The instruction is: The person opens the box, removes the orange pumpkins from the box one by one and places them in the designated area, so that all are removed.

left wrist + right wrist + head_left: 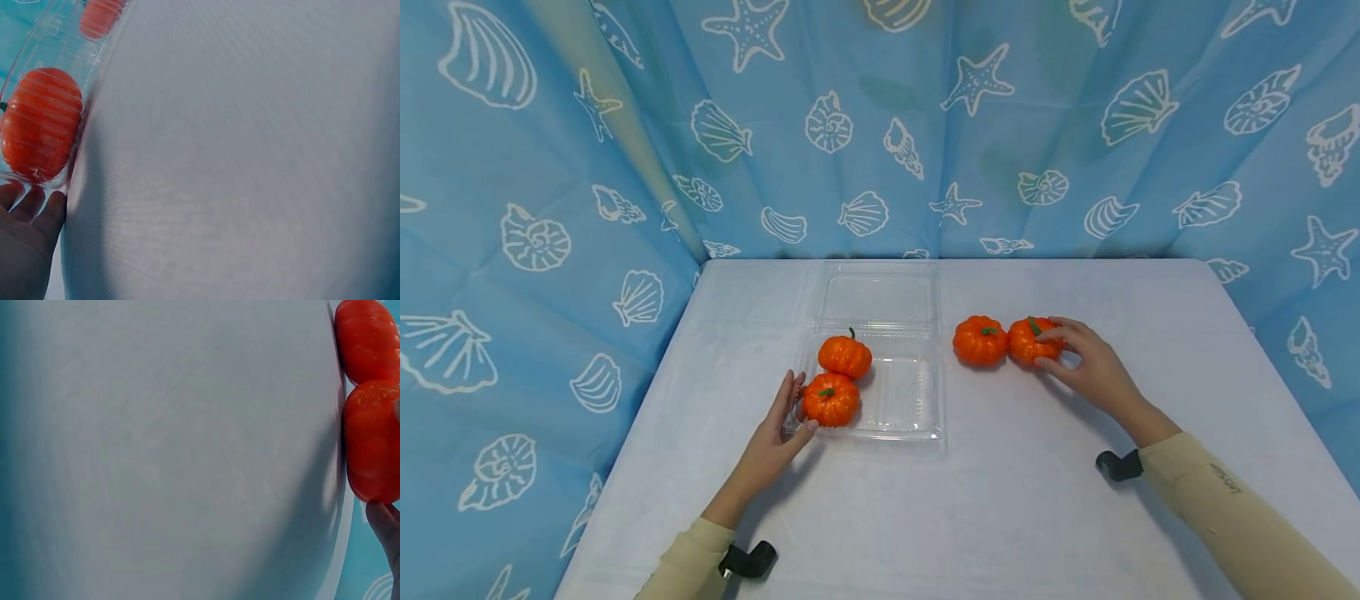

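Note:
A hinged clear plastic box (pixel 901 387) lies open on the table with two small orange pumpkins in the left side of its base. The rear pumpkin (pixel 846 357) leans against the front pumpkin (pixel 832 402); both have green stems. My left hand (pixel 775 433) touches the box's left end with fairly straight fingers, its thumb near the front corner. Farther right, two more pumpkins stand side by side on the table. My right hand (pixel 1090 367) holds the right-hand pumpkin (pixel 1022 343) between thumb and fingers, close beside the other pumpkin (pixel 977 342).
The box's lid (pixel 876 296) is folded back toward the table's rear edge. A white cloth covers the table (pixel 985 517). Behind it and at both sides hangs a blue curtain (pixel 910 92) with white shells and starfish.

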The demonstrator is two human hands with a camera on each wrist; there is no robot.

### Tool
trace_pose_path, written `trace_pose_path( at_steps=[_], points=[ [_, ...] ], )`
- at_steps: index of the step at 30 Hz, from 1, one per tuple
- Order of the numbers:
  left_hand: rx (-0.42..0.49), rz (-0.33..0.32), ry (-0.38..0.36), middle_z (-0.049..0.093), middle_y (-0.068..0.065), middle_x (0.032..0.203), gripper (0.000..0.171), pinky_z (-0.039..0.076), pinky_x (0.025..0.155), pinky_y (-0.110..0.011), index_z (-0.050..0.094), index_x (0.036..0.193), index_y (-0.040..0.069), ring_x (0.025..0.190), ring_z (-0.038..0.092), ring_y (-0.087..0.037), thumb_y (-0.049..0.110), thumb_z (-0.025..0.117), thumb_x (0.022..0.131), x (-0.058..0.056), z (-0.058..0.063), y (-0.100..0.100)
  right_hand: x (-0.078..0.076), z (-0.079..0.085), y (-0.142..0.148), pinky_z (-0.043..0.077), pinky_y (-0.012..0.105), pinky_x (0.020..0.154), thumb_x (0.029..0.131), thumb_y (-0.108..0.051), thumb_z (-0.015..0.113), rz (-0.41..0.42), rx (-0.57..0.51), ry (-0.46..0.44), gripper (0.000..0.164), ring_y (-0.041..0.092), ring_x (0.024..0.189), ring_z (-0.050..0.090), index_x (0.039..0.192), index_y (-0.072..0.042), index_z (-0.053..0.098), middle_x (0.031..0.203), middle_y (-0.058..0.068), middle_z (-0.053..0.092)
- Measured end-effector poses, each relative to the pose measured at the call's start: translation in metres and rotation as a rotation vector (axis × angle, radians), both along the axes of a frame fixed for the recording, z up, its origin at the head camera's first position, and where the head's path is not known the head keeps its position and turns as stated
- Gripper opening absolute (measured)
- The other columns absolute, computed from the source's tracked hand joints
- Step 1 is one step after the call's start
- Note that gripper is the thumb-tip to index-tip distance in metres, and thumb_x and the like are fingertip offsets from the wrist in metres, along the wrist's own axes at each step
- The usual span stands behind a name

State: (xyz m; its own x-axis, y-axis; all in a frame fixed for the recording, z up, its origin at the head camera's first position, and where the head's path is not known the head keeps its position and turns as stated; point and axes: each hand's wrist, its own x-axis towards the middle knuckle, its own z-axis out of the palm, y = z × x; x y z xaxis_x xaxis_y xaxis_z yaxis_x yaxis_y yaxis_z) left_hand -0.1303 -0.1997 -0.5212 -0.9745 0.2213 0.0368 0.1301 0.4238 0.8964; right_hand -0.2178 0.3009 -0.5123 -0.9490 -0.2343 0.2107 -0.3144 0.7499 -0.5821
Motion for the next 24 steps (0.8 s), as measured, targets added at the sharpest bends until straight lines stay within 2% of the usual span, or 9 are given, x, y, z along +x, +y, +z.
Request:
trace_pose_path(
  at_steps=[24],
  points=[
    [0.014, -0.004, 0.012, 0.024, -0.005, 0.168, 0.089, 0.016, 0.122, -0.056, 0.007, 0.165, 0.009, 0.153, 0.024, -0.029, 0.025, 0.067, 0.100, 0.0004, 0.0022, 0.0013, 0.0013, -0.0018, 0.0005, 0.046, 0.060, 0.103, 0.089, -0.015, 0.080, -0.036, 0.019, -0.038, 0.042, 0.045, 0.138, 0.043, 0.126, -0.006, 0.062, 0.153, 0.023, 0.044]
  ],
)
